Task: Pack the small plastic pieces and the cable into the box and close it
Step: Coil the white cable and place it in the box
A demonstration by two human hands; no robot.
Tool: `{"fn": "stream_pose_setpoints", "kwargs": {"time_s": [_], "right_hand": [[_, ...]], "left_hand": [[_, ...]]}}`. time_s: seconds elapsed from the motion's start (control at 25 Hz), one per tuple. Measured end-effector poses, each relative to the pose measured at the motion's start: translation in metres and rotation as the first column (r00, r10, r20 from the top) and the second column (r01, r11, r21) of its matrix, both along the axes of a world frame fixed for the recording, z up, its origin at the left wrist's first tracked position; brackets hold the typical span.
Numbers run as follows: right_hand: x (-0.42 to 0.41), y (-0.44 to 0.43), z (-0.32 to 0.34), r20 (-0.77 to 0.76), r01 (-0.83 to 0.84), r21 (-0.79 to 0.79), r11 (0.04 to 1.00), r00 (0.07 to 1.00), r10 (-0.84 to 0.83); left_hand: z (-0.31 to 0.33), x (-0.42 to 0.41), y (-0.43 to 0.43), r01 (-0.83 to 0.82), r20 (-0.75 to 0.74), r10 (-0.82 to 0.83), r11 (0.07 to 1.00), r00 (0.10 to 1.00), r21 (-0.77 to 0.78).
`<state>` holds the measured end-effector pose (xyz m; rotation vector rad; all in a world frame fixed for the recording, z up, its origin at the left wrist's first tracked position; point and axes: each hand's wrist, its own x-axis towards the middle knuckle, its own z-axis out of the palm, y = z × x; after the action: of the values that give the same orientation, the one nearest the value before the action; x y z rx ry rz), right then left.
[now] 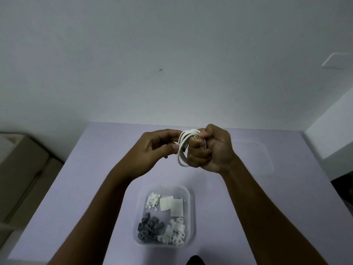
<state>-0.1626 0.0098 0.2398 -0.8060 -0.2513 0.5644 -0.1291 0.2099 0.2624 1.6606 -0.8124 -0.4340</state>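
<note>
A white cable [182, 148] is wound in several loops around the fingers of my right hand [212, 150], which is closed on it above the table. My left hand [156, 148] pinches the left side of the coil between thumb and fingers. Below the hands, a clear plastic box [192, 217] stands open on the lilac table [86, 188]. Inside it lie small white pieces [152, 202], flat white squares [171, 205], dark grey pieces [150, 229] and larger white clips [175, 233]. A clear lid [254, 159] lies flat on the table to the right of the hands.
A pale wall rises behind the table. A beige piece of furniture [23, 178] stands to the left of the table. A dark object [343, 190] shows at the right edge, and another dark shape [194, 261] at the bottom edge.
</note>
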Motion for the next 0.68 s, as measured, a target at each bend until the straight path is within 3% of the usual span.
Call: {"fn": "stream_pose_setpoints", "kwargs": {"time_s": [0.16, 0.36, 0.52, 0.68], "right_hand": [[0.012, 0.013, -0.015, 0.000, 0.050, -0.095, 0.994, 0.999, -0.050], [0.021, 0.016, -0.037, 0.054, 0.016, -0.137, 0.991, 0.998, -0.009], [0.025, 0.009, -0.059, 0.121, 0.173, -0.341, 0.924, 0.983, -0.139], [0.026, 0.010, -0.078, 0.114, 0.300, -0.381, 0.875, 0.954, -0.277]], "left_hand": [[-0.015, 0.010, 0.011, -0.091, 0.092, 0.085, 0.994, 0.992, 0.063], [-0.042, 0.024, 0.013, -0.138, 0.074, 0.132, 0.986, 0.988, 0.089], [-0.071, 0.027, 0.006, -0.234, 0.078, 0.226, 0.964, 0.971, 0.122], [-0.088, 0.029, 0.003, -0.287, 0.061, 0.281, 0.950, 0.958, 0.121]]}}
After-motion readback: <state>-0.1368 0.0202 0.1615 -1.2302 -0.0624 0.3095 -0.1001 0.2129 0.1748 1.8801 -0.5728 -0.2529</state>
